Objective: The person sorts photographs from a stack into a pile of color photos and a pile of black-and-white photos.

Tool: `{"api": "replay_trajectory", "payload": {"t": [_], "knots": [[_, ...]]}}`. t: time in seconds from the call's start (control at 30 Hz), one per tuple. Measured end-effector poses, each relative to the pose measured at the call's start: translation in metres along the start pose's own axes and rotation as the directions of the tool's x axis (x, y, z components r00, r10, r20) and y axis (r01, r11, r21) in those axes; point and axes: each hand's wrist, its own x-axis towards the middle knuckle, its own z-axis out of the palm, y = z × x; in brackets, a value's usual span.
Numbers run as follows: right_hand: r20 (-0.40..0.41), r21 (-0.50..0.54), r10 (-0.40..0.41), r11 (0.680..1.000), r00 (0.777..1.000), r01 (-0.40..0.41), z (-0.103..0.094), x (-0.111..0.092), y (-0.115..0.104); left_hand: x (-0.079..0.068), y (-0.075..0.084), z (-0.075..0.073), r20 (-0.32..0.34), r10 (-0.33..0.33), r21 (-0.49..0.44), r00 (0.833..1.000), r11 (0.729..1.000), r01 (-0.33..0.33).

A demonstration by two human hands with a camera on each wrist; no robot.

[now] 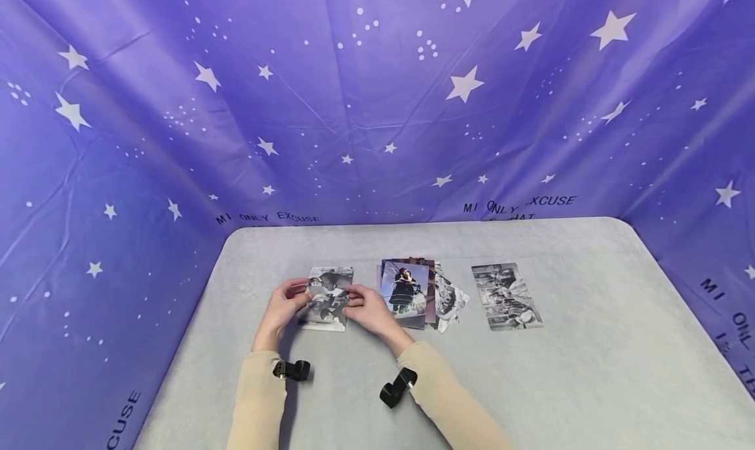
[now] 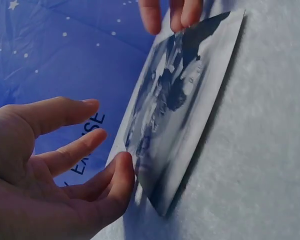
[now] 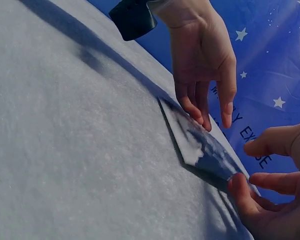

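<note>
Photo (image 1: 328,302) is between the left hand (image 1: 283,308) and right hand (image 1: 373,311), loose, unclenched fingers touching opposite edges; more photos (image 1: 406,291) lie right of the fingers.

A purple curtain (image 1: 395,109) is hanging around a grey table (image 1: 607,371); white stars (image 1: 465,84) are dotting it. Black lettering (image 1: 298,218) is showing low down.

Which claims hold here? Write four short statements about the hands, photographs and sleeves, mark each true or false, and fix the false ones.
1. The left hand and right hand touch the same black-and-white photograph. True.
2. The photograph pile has a colour photograph on top. True.
3. The rightmost photograph touches the pile. False: the rightmost photograph lies apart.
4. Both sleeves are black. False: the sleeves are beige.
</note>
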Motion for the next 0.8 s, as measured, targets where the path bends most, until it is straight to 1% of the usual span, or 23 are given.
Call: {"api": "replay_trajectory", "payload": {"t": [0.17, 0.3, 0.37, 0.5, 0.7, 0.8], "knots": [[-0.066, -0.041, -0.007, 0.999, 0.998, 0.004, -0.008, -0.001, 0.002, 0.000, 0.004, 0.004, 0.025, -0.018, -0.088, 1.000, 0.996, 0.020], [-0.131, -0.060, -0.017, 0.998, 0.991, 0.009, -0.016, -0.002, 0.002, -0.001, 0.008, 0.012, 0.051, 0.001, -0.132, 0.999, 0.991, 0.006], [-0.168, -0.060, -0.027, 0.998, 0.985, 0.017, -0.021, -0.003, 0.002, 0.000, 0.009, 0.018, 0.061, 0.009, -0.144, 0.998, 0.990, 0.000], [-0.233, -0.084, -0.041, 0.996, 0.972, 0.022, -0.028, -0.006, 0.000, 0.000, 0.011, 0.031, 0.073, 0.029, -0.139, 0.997, 0.990, -0.018], [-0.295, -0.100, -0.077, 0.994, 0.952, 0.049, -0.042, -0.011, -0.002, 0.001, 0.013, 0.052, 0.077, 0.064, -0.149, 0.995, 0.987, -0.053], [-0.313, -0.072, -0.070, 0.996, 0.947, 0.050, -0.052, -0.015, -0.003, 0.001, 0.013, 0.062, 0.085, 0.079, -0.165, 0.993, 0.984, -0.064]]}}
